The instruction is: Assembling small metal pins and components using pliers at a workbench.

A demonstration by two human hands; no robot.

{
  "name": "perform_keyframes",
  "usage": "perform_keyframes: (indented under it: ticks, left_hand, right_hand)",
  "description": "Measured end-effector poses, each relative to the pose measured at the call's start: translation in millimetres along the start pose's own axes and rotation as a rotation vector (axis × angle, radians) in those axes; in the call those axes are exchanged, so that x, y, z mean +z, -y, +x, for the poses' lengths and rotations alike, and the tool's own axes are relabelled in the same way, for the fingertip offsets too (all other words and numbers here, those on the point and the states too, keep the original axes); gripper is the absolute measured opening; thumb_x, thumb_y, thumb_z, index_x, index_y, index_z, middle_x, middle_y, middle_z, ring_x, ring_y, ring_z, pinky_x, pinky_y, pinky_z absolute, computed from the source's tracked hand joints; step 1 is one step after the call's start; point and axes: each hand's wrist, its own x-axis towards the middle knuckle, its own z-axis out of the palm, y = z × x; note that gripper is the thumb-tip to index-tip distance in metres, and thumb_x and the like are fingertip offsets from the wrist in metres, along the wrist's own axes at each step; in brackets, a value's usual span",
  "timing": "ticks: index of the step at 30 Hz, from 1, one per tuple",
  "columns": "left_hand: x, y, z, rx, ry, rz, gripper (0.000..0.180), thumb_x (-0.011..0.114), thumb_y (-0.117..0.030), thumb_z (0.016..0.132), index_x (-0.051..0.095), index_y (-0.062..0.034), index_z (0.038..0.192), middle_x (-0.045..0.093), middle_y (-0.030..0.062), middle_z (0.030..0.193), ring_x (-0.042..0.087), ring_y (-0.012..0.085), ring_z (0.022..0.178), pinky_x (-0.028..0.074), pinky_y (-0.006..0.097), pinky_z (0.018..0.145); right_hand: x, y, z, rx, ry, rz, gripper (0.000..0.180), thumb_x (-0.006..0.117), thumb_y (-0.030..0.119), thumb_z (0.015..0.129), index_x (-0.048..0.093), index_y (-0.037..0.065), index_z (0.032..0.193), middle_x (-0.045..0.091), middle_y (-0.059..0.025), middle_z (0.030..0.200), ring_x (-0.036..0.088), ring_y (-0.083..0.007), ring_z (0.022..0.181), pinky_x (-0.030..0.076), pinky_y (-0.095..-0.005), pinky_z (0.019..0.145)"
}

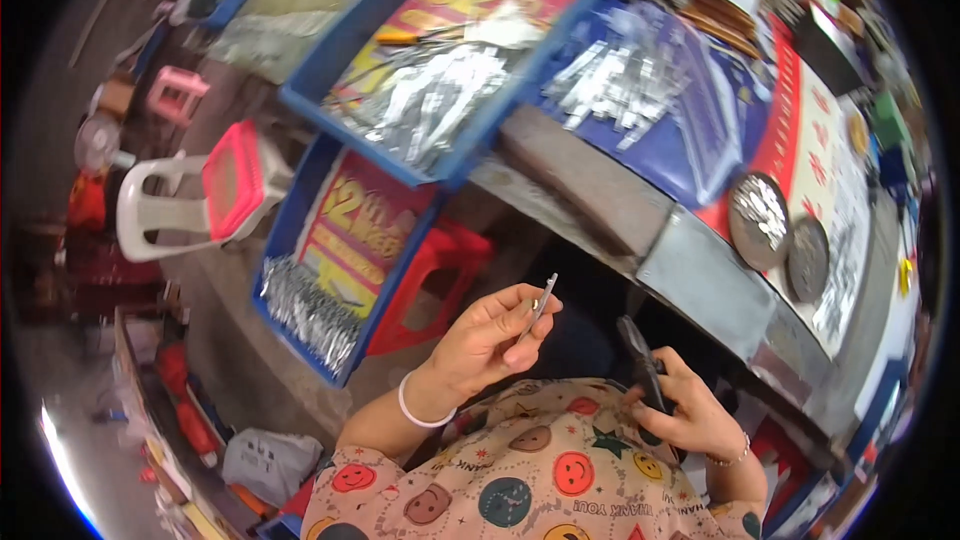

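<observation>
Up comes the view of the left hand (495, 335), thumb and fingers pinched tight on a slim metal piece (540, 308), its end poking past the fingertips. Across a gap, the right hand (695, 405) curls closed round a dark tool (638, 348), its exact kind hard to tell from here. Dark open space lies ahead of both, then the bench edge (560, 225) slants across, a grey plate (710, 285) along it. To the left it's tighter: the lower blue tray (390, 290) sits near the wrist, beside a red stool (450, 250). Farther out, the upper blue tray (360, 145) holds shiny strips. Lettering now: bold, pale print on the lower tray's liner (350, 230), red characters on the pale sheet (818, 135), small words across the garment (573, 475).
</observation>
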Motion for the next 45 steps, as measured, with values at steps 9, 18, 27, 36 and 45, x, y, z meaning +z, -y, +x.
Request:
perform_keyframes:
  ticks: [9,18,27,36,45]
  left_hand:
    - [-130.1,-106.0,-159.0,0.812,-1.081,1.18,0.014,0.06,-0.007,0.093,0.062,-0.0005,0.106,0.062,0.0009,0.084,0.058,0.0082,0.075,0.048,0.023,0.069]
    - [-220.8,-131.2,-239.4,0.828,-1.399,1.634,0.013,0.064,-0.007,0.089,0.068,-0.0005,0.099,0.063,0.0037,0.09,0.059,0.0098,0.08,0.047,0.024,0.072]
    - [-186.7,-136.5,-229.5,0.916,-1.414,1.641,0.017,0.061,-0.011,0.093,0.067,0.0015,0.102,0.066,0.0043,0.093,0.059,0.0107,0.086,0.047,0.025,0.076]
    - [-10.4,-93.4,-59.8,0.896,-0.695,1.497,0.012,0.058,0.002,0.092,0.064,0.0007,0.103,0.06,0.0032,0.095,0.056,0.0089,0.086,0.045,0.022,0.074]
    - [84.3,-30.8,198.3,0.948,-0.053,2.289,0.017,0.068,-0.009,0.082,0.06,0.0,0.095,0.059,0.0177,0.09,0.059,0.0353,0.081,0.047,0.045,0.071]
  right_hand:
    - [14.7,8.7,20.6,-0.084,0.01,-0.116,0.02,0.062,0.007,0.074,0.067,-0.002,0.091,0.05,-0.0202,0.115,0.059,-0.0337,0.093,0.048,-0.0346,0.081]
    - [25.6,27.5,33.4,-0.123,0.091,-0.165,0.022,0.06,0.012,0.072,0.067,-0.003,0.086,0.055,-0.0199,0.108,0.061,-0.0341,0.088,0.05,-0.0361,0.078]
    - [20.2,15.4,22.8,-0.074,0.043,-0.127,0.022,0.064,0.013,0.076,0.068,-0.005,0.088,0.055,-0.0194,0.109,0.062,-0.0342,0.089,0.05,-0.0367,0.08]
    - [4.1,-8.7,17.1,-0.237,0.156,-0.054,0.032,0.065,0.027,0.087,0.065,-0.003,0.099,0.051,-0.0203,0.125,0.06,-0.0356,0.1,0.049,-0.0394,0.088]
    - [-3.1,-52.6,-30.3,-0.213,-0.104,-0.028,0.028,0.067,0.024,0.087,0.065,-0.004,0.091,0.056,-0.0197,0.114,0.061,-0.0348,0.084,0.05,-0.0383,0.073]
